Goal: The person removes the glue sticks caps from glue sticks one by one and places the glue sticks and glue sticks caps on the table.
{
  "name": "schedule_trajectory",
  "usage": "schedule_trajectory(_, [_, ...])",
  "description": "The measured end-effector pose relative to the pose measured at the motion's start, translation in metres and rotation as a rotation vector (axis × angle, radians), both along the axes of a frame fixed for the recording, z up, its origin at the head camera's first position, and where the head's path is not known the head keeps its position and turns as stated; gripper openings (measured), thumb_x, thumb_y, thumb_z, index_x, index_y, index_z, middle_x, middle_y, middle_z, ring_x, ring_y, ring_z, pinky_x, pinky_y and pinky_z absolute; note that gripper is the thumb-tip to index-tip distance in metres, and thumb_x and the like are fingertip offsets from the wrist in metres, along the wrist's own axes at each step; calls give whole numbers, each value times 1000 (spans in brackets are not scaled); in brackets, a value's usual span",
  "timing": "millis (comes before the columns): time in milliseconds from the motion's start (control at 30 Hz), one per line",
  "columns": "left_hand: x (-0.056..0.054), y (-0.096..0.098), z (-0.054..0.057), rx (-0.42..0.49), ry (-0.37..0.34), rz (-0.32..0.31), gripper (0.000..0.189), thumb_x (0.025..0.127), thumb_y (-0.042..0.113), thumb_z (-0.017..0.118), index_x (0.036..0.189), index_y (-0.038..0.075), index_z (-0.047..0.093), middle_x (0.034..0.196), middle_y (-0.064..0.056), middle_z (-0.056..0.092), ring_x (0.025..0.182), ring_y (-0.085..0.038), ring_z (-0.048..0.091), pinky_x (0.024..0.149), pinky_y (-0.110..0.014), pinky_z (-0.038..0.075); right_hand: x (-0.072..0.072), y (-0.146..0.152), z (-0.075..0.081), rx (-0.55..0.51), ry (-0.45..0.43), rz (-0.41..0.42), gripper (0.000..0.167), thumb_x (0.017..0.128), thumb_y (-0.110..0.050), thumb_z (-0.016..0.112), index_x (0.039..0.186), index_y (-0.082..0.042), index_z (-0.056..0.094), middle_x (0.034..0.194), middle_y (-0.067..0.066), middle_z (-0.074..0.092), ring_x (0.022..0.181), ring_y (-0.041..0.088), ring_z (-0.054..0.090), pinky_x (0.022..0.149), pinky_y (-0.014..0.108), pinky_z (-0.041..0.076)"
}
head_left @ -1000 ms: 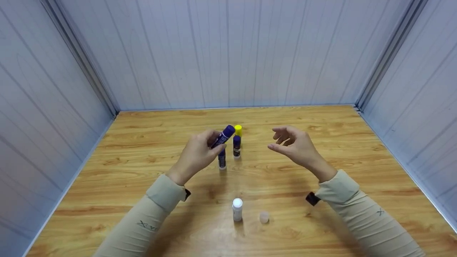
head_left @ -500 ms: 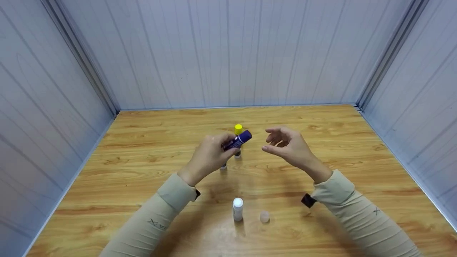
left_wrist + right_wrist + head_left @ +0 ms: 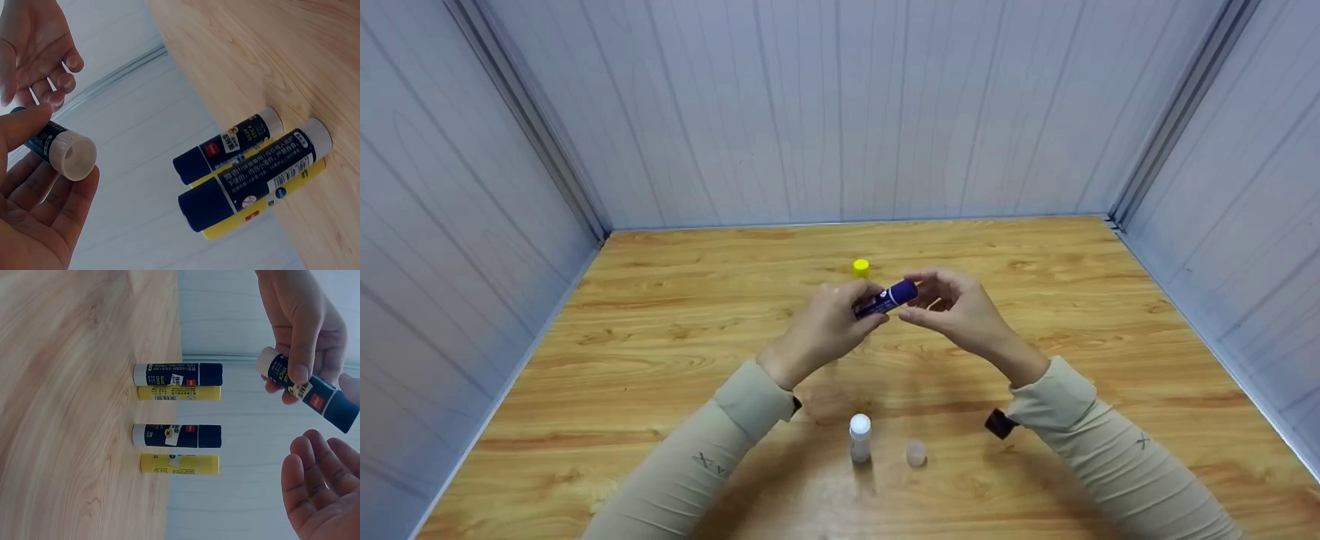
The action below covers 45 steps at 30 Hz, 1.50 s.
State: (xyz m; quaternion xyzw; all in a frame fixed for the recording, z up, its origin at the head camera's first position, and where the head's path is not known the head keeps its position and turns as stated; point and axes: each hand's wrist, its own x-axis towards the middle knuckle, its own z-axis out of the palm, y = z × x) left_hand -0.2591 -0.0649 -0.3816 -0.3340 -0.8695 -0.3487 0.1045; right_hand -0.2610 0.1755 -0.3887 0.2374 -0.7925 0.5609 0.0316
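My left hand (image 3: pixel 825 322) pinches a dark blue glue stick (image 3: pixel 889 298) between thumb and fingers, raised above the table. Its blue cap points right toward my right hand (image 3: pixel 960 311), and its white base (image 3: pixel 73 154) shows in the left wrist view. My right hand holds nothing; its loosely bent fingers and thumb are spread beside the cap. Upright on the table stand two dark blue glue sticks (image 3: pixel 177 436) and two yellow glue sticks (image 3: pixel 180 464), seen sideways in the right wrist view. In the head view the left hand hides most of them.
Nearer the table's front, a white glue stick (image 3: pixel 860 439) stands upright. A small translucent cap (image 3: pixel 916 453) sits to its right. Pale panel walls (image 3: pixel 840 112) enclose the wooden table (image 3: pixel 660 330) at the back and both sides.
My left hand has carried the blue glue stick to the right, tilting it closer to level. My right hand has shifted slightly left, so the cap is now beside its fingers.
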Motion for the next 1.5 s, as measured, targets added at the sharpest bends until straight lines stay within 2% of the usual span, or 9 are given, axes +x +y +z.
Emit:
schedule_trajectory(233, [0, 6, 1, 3, 20, -10, 25, 102, 13, 78, 123, -1, 75, 111, -15, 80, 90, -21, 77, 77, -38, 66, 1, -4, 2, -37, -23, -12, 36, 97, -5, 82, 129, 4, 71, 108, 10, 78, 89, 12, 71, 77, 23, 59])
schedule_trajectory(533, [0, 8, -1, 20, 44, -35, 23, 102, 11, 78, 122, -1, 75, 112, -17, 80, 96, -25, 80, 81, -38, 67, -1, -7, -1, -124, -30, 5, 20, 99, -3, 79, 116, 6, 73, 94, -1, 75, 74, 11, 66, 68, 22, 57])
schedule_trajectory(933, [1, 7, 0, 16, 57, -34, 23, 101, 11, 79, 120, -1, 75, 109, -16, 81, 91, -24, 79, 77, -38, 67, -1, -7, -2, -262, -132, 23, 19, 96, 3, 78, 114, 6, 73, 93, 0, 74, 77, 11, 65, 69, 23, 57])
schedule_trajectory(1100, [2, 8, 4, 23, 71, -46, 23, 100, 11, 80, 118, -3, 75, 105, -16, 81, 85, -24, 78, 74, -40, 66, 1, -7, 0, -320, -143, 26, 15, 95, 6, 76, 110, 3, 75, 91, 1, 73, 75, 12, 63, 68, 23, 55])
schedule_trajectory(1267, [4, 6, 9, -14, 69, -34, 23, 101, 14, 80, 117, -1, 76, 102, -13, 81, 80, -20, 75, 71, -37, 64, 3, -8, 1, -339, -138, 36, 14, 95, 7, 74, 108, 1, 75, 89, 0, 74, 73, 11, 62, 66, 23, 54])
schedule_trajectory(1433, [4, 2, 12, -23, 30, -63, 21, 101, 14, 79, 116, 0, 76, 98, -12, 80, 77, -18, 71, 69, -36, 61, 4, -6, 3, -341, -145, 57, 13, 96, 6, 74, 106, -2, 76, 89, -1, 73, 74, 11, 61, 67, 23, 55])
schedule_trajectory(1500, [4, -3, 11, -26, 4, -63, 21, 102, 15, 79, 117, 0, 76, 101, -12, 81, 80, -19, 73, 72, -37, 63, 3, -2, 6, -387, -148, 53, 15, 96, 8, 73, 104, -5, 76, 90, -1, 73, 74, 11, 62, 68, 23, 55])
